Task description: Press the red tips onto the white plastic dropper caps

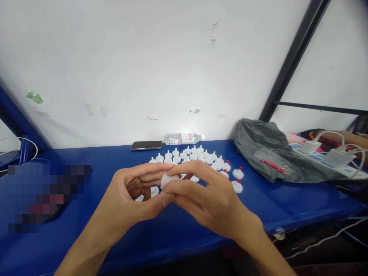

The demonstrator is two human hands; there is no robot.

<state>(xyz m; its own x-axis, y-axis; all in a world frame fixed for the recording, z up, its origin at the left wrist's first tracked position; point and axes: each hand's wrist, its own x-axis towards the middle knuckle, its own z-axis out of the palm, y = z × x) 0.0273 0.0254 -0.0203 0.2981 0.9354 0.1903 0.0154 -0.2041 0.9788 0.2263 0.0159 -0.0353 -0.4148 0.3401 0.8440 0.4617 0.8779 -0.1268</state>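
Note:
Above the front of the blue table, my left hand and my right hand meet fingertip to fingertip around a small white plastic cap. Both are closed on it, and the fingers hide much of its shape. Behind them stand several white nozzle caps, round at the base with a narrow spout pointing up. On the right side of this group, a few carry red tips, such as the nozzle cap nearest the plastic bag. Other white caps show partly through the gap under my left fingers.
A phone and a clear water bottle lie along the wall. At right, a dark grey plastic bag bears a clear packet of red tips. Beyond it are a power strip with chargers and another person's arm.

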